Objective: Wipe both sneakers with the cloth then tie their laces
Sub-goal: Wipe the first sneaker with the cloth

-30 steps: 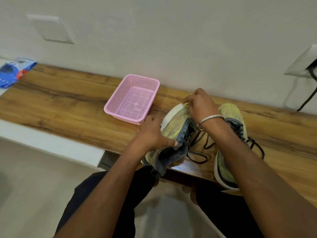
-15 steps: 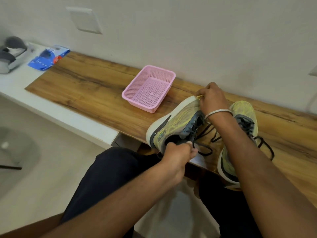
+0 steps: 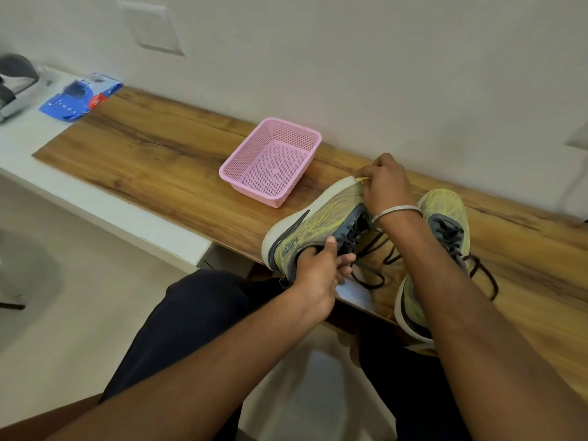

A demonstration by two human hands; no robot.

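Observation:
Two yellow-green sneakers with dark untied laces lie on the wooden tabletop (image 3: 165, 154). The left sneaker (image 3: 321, 222) is tipped onto its side, its white sole facing left. My left hand (image 3: 318, 268) grips its heel collar, fingers inside the opening. My right hand (image 3: 386, 183) holds a small yellow cloth (image 3: 362, 179) against that sneaker's toe; only a sliver of the cloth shows. The right sneaker (image 3: 445, 224) stands upright beside it, partly hidden by my right forearm.
An empty pink mesh basket (image 3: 305, 140) sits against the wall just left of the sneakers. A blue packet (image 3: 78, 101) and a grey object (image 3: 16, 81) lie at the far left on a white surface. My dark-trousered legs are below the table edge.
My left hand shifted from the sneaker's side to its heel opening, and the sneaker tipped so its sole faces left. The camera view swung left. My right hand stayed at the toe.

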